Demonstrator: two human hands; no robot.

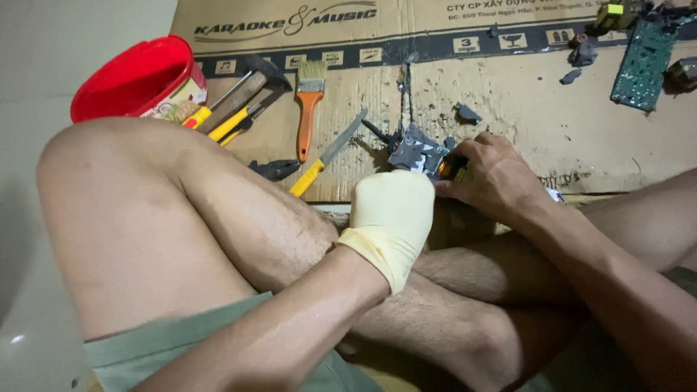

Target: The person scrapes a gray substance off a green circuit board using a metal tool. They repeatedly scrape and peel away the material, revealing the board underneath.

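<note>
A seated person's gloved left hand [392, 214] and bare right hand [488, 178] both clamp a grey metal part [417, 154] on the cardboard sheet [523, 101], a paintbrush [310, 101] lying at ten o'clock.

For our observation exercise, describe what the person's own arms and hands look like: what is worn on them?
The left hand wears a pale yellow glove ending at the wrist. The right hand is bare. Both forearms are uncovered, with no sleeves, watch or jewellery showing.

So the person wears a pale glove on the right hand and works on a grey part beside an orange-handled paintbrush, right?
Not quite: the head view shows the pale glove on the left hand; the right hand is bare. The grey part and orange-handled paintbrush are as you said.
</note>
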